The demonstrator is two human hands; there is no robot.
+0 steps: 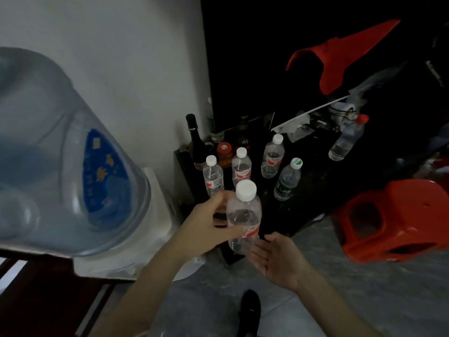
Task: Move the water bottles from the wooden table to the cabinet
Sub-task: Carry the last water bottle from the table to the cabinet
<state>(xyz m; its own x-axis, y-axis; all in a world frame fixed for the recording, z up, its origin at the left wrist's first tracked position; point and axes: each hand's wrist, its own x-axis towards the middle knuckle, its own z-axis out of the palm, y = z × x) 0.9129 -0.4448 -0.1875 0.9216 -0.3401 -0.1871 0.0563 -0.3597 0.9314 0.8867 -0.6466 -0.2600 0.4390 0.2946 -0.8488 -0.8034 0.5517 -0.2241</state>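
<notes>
My left hand point(207, 226) grips a clear water bottle point(243, 218) with a white cap and a red label, held upright in front of a dark cabinet top point(313, 181). My right hand point(279, 257) is open, palm up, just below and right of that bottle. On the dark surface stand several more bottles: two white-capped ones point(213, 177) point(241, 166) close behind the held bottle, another point(272, 158) further right, a green-labelled one point(287, 181), and a red-capped one point(347, 139) at the far right.
A large blue water dispenser jug point(60, 154) fills the left on a white base. A dark wine bottle point(195, 142) and an orange-lidded jar point(224, 154) stand at the back. A red plastic stool point(393, 220) lies at right. Red cloth point(340, 54) hangs above. My shoe point(250, 310) is on the grey floor.
</notes>
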